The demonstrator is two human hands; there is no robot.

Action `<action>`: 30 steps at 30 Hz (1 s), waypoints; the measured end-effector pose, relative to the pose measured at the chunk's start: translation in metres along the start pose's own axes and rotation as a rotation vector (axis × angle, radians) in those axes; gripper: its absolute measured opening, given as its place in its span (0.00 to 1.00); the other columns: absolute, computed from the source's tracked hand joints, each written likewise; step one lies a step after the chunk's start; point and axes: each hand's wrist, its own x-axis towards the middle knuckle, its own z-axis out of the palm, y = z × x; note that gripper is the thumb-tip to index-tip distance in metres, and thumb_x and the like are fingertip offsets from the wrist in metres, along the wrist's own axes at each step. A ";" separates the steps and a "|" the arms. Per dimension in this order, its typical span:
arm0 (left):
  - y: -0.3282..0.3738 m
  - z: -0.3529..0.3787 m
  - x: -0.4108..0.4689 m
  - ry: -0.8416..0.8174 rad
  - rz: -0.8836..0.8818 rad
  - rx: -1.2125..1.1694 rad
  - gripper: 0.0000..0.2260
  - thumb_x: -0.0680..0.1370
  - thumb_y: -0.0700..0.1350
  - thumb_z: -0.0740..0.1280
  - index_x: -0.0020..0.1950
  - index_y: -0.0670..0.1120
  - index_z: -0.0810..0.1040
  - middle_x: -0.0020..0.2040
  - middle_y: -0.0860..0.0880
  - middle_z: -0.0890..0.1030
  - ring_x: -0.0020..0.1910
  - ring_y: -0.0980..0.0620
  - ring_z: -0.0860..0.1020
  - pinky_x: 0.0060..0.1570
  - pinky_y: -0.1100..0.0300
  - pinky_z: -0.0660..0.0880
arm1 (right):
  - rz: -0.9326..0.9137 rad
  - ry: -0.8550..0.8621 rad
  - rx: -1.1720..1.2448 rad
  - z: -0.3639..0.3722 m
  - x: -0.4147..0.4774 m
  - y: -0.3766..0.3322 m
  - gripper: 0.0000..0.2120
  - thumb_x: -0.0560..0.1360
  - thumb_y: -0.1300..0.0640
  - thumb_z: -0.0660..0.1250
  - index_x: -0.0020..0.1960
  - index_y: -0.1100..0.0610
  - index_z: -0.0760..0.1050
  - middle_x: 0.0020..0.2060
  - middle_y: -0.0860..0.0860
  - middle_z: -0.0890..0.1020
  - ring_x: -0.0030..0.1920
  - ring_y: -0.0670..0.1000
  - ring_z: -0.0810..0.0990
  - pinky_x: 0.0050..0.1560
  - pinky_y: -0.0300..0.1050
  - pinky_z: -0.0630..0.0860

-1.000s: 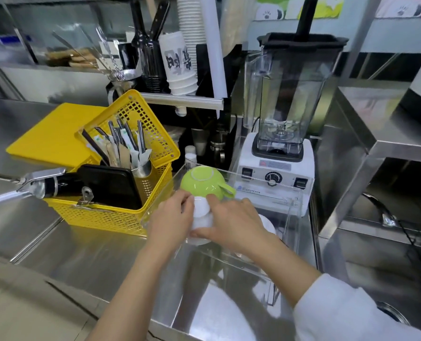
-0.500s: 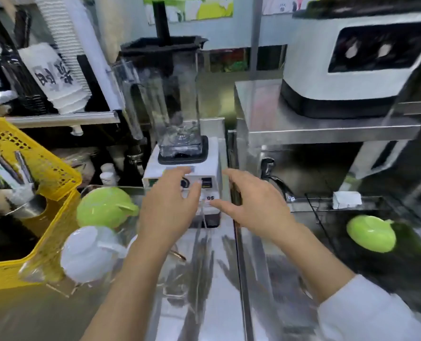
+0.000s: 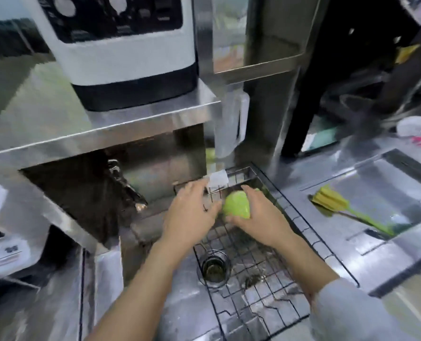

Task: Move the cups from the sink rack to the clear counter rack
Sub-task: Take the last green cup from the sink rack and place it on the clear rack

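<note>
Fingers of the right hand point(image 3: 261, 217) curl around the green cup point(image 3: 236, 205), which lies at the far end of the wire sink rack point(image 3: 266, 286). The left hand point(image 3: 189, 212) is spread, fingertips just beside the cup. It looks overturned, domed side toward the camera; its axis is unclear. No other cup shows here, so this lift looks like the last; the carry to the counter rack remains.

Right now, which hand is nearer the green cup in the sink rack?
Right. The right hand is wrapped around the green cup from its right side, touching it. The left hand is open just to the cup's left, fingertips close, contact unclear.
</note>
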 end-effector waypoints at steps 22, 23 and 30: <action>-0.009 0.173 0.065 -0.191 -0.290 0.090 0.40 0.68 0.45 0.68 0.73 0.48 0.47 0.67 0.39 0.62 0.67 0.39 0.62 0.66 0.50 0.62 | 0.102 -0.047 0.052 0.073 0.039 0.094 0.42 0.65 0.65 0.67 0.72 0.59 0.48 0.71 0.59 0.61 0.66 0.61 0.65 0.63 0.54 0.64; -0.009 0.173 0.066 -0.185 -0.289 0.104 0.39 0.68 0.46 0.68 0.73 0.48 0.49 0.65 0.39 0.64 0.65 0.39 0.64 0.65 0.50 0.63 | 0.102 -0.036 0.043 0.073 0.039 0.094 0.41 0.65 0.64 0.67 0.72 0.59 0.50 0.70 0.58 0.62 0.65 0.61 0.66 0.63 0.54 0.64; -0.011 0.142 0.054 -0.200 -0.295 0.051 0.41 0.60 0.55 0.73 0.68 0.47 0.57 0.59 0.41 0.68 0.60 0.40 0.66 0.61 0.52 0.65 | 0.018 -0.007 -0.011 0.066 0.037 0.086 0.40 0.61 0.53 0.71 0.69 0.54 0.58 0.60 0.54 0.72 0.61 0.57 0.70 0.60 0.50 0.65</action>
